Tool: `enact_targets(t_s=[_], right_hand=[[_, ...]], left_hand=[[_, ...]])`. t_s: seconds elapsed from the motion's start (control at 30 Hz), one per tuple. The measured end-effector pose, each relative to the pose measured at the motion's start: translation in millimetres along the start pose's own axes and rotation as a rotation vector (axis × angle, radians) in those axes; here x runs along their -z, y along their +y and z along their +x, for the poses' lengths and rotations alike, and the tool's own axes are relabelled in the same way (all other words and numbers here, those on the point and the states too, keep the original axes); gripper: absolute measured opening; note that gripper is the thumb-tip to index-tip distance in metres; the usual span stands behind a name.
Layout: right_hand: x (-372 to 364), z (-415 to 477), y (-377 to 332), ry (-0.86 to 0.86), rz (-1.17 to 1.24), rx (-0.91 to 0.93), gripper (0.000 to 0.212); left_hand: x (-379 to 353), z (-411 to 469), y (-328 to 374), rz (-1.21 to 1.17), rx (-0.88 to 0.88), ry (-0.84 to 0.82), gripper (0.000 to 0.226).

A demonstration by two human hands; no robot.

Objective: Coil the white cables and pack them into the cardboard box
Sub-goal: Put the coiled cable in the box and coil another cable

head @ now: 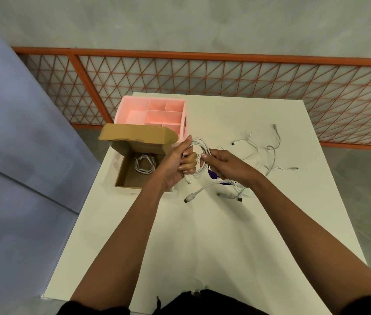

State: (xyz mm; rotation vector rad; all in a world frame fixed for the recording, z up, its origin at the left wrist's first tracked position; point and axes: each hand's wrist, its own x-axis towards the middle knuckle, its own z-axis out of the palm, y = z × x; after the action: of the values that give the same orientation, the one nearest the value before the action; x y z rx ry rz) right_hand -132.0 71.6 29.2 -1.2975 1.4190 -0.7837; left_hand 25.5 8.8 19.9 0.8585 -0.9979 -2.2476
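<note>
White square worktop [225, 235] fills mid-frame, with an open brown cardboard box [124, 171] at its left edge and a pink compartmented plastic organiser [123, 110] behind. At centre, the left hand [175, 162] grips a looped white cable [200, 144] and the right hand [227, 165] pinches the same loop. A coiled white cable [144, 164] lies inside the box; loose white cables [268, 151] sprawl right of centre.

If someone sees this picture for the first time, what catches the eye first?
The two hands in the middle: the left hand grips a half-coiled white cable and the right hand pinches it. Left of them stands the open cardboard box with one coiled cable inside, a pink organizer behind it. To the right, loose white cables lie on the table.
</note>
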Motion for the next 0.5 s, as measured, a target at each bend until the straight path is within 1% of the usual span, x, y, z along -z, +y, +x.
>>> enact_targets(t_s=[0.07, 0.13, 0.23, 0.33, 0.4, 0.5], right_hand=[[0, 1, 1, 0.036, 0.039, -0.007, 0.034], [1, 3, 2, 0.069, 0.047, -0.001, 0.036], [1, 7, 3, 0.132, -0.102, 0.051, 0.027], [4, 12, 3, 0.211, -0.221, 0.077, 0.023], [4, 14, 1, 0.249, -0.243, 0.086, 0.022], [2, 16, -2, 0.293, -0.215, 0.090, 0.020]], left_hand=[[-3, 1, -2, 0.000, -0.036, 0.021, 0.049], [-4, 2, -2, -0.058, -0.044, -0.001, 0.048], [0, 1, -1, -0.146, -0.013, -0.058, 0.049], [4, -3, 1, -0.143, 0.042, -0.143, 0.045], [5, -5, 2, -0.126, 0.077, -0.195, 0.042], [3, -5, 0, -0.142, 0.097, -0.241, 0.042]])
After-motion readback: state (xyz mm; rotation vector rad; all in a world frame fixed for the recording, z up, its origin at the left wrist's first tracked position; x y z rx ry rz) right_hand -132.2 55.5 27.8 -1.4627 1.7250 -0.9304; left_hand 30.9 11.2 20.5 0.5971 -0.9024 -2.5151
